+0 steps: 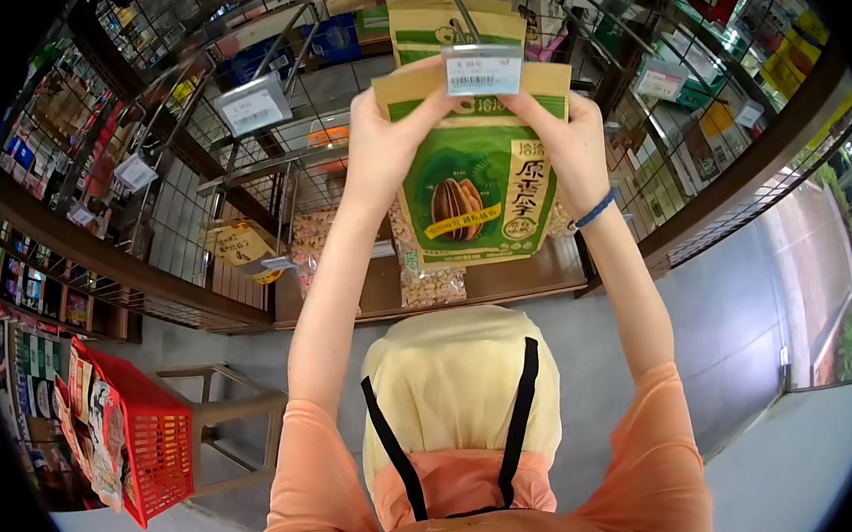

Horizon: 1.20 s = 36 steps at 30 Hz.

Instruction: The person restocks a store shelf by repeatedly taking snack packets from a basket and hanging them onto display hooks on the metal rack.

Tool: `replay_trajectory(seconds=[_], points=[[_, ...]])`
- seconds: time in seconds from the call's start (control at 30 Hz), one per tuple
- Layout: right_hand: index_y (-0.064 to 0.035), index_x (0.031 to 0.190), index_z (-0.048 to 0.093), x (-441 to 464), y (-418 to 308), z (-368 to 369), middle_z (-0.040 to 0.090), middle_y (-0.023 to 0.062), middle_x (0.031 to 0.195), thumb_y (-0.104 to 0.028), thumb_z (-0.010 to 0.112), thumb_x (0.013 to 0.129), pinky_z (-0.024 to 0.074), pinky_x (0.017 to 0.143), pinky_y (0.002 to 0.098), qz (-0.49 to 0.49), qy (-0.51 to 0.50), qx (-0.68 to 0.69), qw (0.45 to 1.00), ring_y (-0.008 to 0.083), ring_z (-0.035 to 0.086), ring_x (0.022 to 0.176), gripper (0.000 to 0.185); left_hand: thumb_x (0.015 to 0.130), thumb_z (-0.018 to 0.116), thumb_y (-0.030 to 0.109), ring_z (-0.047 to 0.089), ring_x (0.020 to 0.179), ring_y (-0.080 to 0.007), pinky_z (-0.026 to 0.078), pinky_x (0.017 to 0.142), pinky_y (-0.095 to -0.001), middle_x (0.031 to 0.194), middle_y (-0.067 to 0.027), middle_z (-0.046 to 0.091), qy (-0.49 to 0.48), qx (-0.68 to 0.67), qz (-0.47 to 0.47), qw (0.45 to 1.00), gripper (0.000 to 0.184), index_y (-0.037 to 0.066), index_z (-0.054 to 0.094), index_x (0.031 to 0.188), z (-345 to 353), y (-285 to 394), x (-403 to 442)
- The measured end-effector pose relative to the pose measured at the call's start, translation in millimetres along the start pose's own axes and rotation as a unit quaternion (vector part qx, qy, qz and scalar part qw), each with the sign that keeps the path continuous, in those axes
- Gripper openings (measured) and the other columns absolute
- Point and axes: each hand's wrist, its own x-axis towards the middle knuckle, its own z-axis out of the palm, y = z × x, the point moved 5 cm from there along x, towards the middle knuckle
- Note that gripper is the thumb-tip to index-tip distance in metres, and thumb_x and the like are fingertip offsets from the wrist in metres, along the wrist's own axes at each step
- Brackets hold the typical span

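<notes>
- Gripping the green seed bag near its upper corners, both hands are clamped on it, one at each side and apart from each other.
- The left hand and right hand have their thumbs over the front; the other fingers are mostly hidden behind.
- The bag is upright at the brown-framed wire rack, a price tag in front of its top edge. Whether the metal hook passes through it, I cannot tell.
- Similar bags hang behind it.
- Lower down, a clear packet of nuts sits on the brown shelf.
- A blue bracelet circles the right wrist.
- At the left, a red basket holds packages near a tan stool.
</notes>
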Motion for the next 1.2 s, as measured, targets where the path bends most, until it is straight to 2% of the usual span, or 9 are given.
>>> replay_trajectory(seconds=[0.07, 0.27, 0.5, 0.6, 0.67, 0.7, 0.77, 1.0, 1.2], points=[[0.0007, 0.083, 0.061, 1.5, 1.8, 1.3, 0.06, 0.0029, 0.072, -0.017, 0.062, 0.074, 0.0423, 0.05, 0.0166, 0.021, -0.013, 0.003, 1.0, 0.0047, 0.055, 0.057, 0.02, 0.077, 0.058, 0.014, 0.056, 0.067, -0.0091, 0.045, 0.059, -0.0208, 0.078, -0.005, 0.06, -0.023, 0.009, -0.032, 0.999, 0.019, -0.001, 0.058, 0.089, -1.5, -4.4, 3.1], [0.001, 0.083, 0.06, 8.0, 3.7, -0.8, 0.06, 0.0028, 0.072, -0.018, 0.062, 0.074, 0.0427, 0.052, 0.0176, 0.012, 0.0, 0.003, 1.0, 0.005, 0.055, 0.06, 0.021, 0.077, 0.057, 0.016, 0.055, 0.068, -0.0073, 0.044, 0.061, -0.0207, 0.078, -0.0047, 0.06, -0.034, -0.015, -0.046, 0.998, 0.02, -0.002, 0.058, 0.087, 0.2, -5.8, 10.4], [0.0009, 0.082, 0.059, 10.1, 1.8, -0.1, 0.059, 0.0028, 0.073, -0.016, 0.061, 0.075, 0.0422, 0.052, 0.0182, 0.013, 0.024, 0.022, 0.999, 0.0053, 0.054, 0.06, 0.018, 0.077, 0.058, 0.017, 0.055, 0.068, -0.0077, 0.044, 0.061, -0.021, 0.079, -0.0047, 0.06, -0.024, -0.028, -0.021, 0.999, 0.022, -0.003, 0.058, 0.087, 0.0, 1.3, 13.1], [0.001, 0.084, 0.058, 15.8, 1.6, -0.9, 0.059, 0.0025, 0.076, -0.014, 0.059, 0.076, 0.0423, 0.053, 0.019, 0.017, 0.042, -0.011, 0.999, 0.0057, 0.054, 0.061, 0.017, 0.08, 0.052, 0.014, 0.055, 0.07, -0.008, 0.044, 0.061, -0.0209, 0.082, -0.0046, 0.059, -0.03, -0.011, -0.013, 0.999, 0.019, -0.002, 0.056, 0.091, -0.8, 0.3, 20.7], [0.0011, 0.084, 0.058, 15.2, 5.8, -0.5, 0.059, 0.0025, 0.076, -0.014, 0.058, 0.077, 0.0423, 0.054, 0.0192, 0.034, 0.039, -0.015, 0.999, 0.0058, 0.054, 0.063, 0.017, 0.079, 0.054, 0.012, 0.055, 0.072, -0.0081, 0.044, 0.062, -0.0208, 0.082, -0.005, 0.059, -0.022, 0.007, -0.06, 0.998, 0.019, -0.002, 0.055, 0.091, -1.0, -3.6, 17.0], [0.0012, 0.085, 0.058, 16.1, 8.0, -1.0, 0.059, 0.0025, 0.077, -0.014, 0.056, 0.078, 0.0422, 0.055, 0.0194, 0.046, 0.04, -0.013, 0.998, 0.0059, 0.053, 0.064, 0.017, 0.079, 0.054, 0.012, 0.055, 0.072, -0.0081, 0.044, 0.062, -0.0208, 0.082, -0.005, 0.059, -0.016, 0.001, -0.061, 0.998, 0.019, -0.002, 0.055, 0.091, -1.2, -8.1, 17.2], [0.0011, 0.085, 0.058, 21.2, 15.2, -3.8, 0.059, 0.0025, 0.077, -0.015, 0.055, 0.079, 0.0422, 0.056, 0.0196, 0.041, 0.04, -0.025, 0.998, 0.0061, 0.053, 0.064, 0.017, 0.071, 0.064, 0.017, 0.057, 0.07, -0.0099, 0.046, 0.061, -0.0225, 0.083, -0.0077, 0.06, 0.004, -0.039, -0.025, 0.999, 0.029, -0.002, 0.057, 0.091, -2.8, -12.9, 20.8], [0.0012, 0.086, 0.056, 42.3, 28.4, -7.1, 0.058, 0.002, 0.077, -0.016, 0.055, 0.08, 0.0423, 0.055, 0.0211, 0.023, 0.059, -0.047, 0.997, 0.0068, 0.052, 0.063, 0.019, 0.068, 0.068, 0.021, 0.057, 0.079, -0.0099, 0.044, 0.071, -0.0236, 0.088, -0.0055, 0.061, 0.012, -0.016, -0.034, 0.999, 0.034, 0.001, 0.058, 0.094, -6.2, -21.6, 33.9], [-0.0001, 0.088, 0.057, 62.2, 38.0, -9.0, 0.059, 0.0024, 0.079, -0.015, 0.058, 0.077, 0.0429, 0.055, 0.022, 0.023, 0.046, -0.005, 0.999, 0.008, 0.054, 0.065, 0.018, 0.067, 0.069, 0.023, 0.057, 0.081, -0.0111, 0.044, 0.073, -0.0251, 0.09, -0.0056, 0.06, 0.003, -0.053, -0.055, 0.997, 0.036, 0.002, 0.059, 0.094, -9.0, -42.9, 55.3]])
